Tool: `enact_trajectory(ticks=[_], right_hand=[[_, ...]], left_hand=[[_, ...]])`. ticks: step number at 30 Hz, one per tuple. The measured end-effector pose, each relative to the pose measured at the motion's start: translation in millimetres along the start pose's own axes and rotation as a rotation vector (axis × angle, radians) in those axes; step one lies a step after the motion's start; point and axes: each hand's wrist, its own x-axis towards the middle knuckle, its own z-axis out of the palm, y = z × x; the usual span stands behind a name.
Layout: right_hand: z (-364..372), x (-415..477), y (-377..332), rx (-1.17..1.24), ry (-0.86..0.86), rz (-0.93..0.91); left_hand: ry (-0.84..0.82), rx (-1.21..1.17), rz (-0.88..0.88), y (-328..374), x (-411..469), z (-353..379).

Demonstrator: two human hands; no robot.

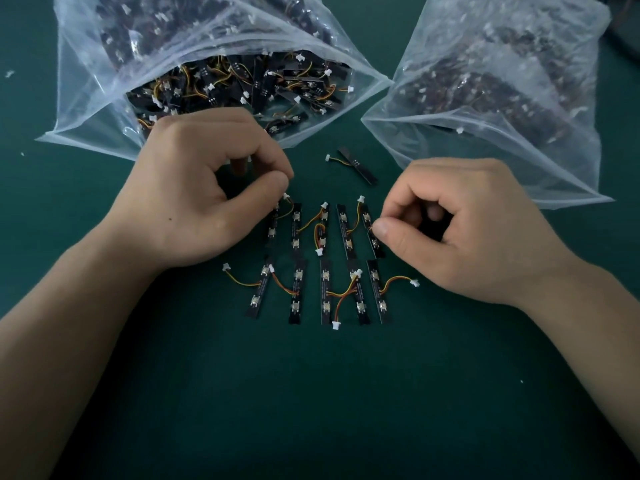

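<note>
Fingers of the left hand (204,188) are curled in tight. The thumb and forefinger are closed together over the far end of the leftmost strip (272,227) in the far row, just beside its white plug. The other fingers are folded into the palm. That strip lies flat on the green table (311,393), running from under the thumb tip toward the person.

The right hand (467,230) is curled the same way. Its thumb tip presses the right edge of the rightmost strip (371,226) in the far row at about mid-length, and the forefinger bends over from above, so the strip is pinched between them. This strip also lies on the table and slants a little.

Three more strips (322,233) lie side by side between the two held ones, making a far row of five. A near row (325,292) of five lies just in front of it, with orange and yellow wires looping across. A lone strip (358,167) lies apart beyond the rows. An open plastic bag (86,109) full of such strips sits behind the left hand. A second bag (554,161) sits behind the right hand.
</note>
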Motion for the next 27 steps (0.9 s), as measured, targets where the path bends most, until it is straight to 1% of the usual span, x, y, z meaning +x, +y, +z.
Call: enact_trajectory(ticks=[9, 14, 19, 27], right_hand=[[2.5, 1.3, 0.1, -0.042, -0.002, -0.005], [0.7, 2.7, 1.3, 0.002, 0.031, -0.015], [-0.7, 1.9, 2.0, -0.015, -0.027, -0.024], [1.4, 2.4, 2.2, -0.035, -0.004, 0.005]], left_hand=[[-0.006, 0.003, -0.013, 1.1, -0.4, -0.1], [-0.004, 0.009, -0.007, 1.6, 0.0, -0.4], [-0.001, 0.017, -0.004, 1.8, -0.3, 0.2], [-0.003, 0.023, -0.011, 1.3, -0.4, 0.3]])
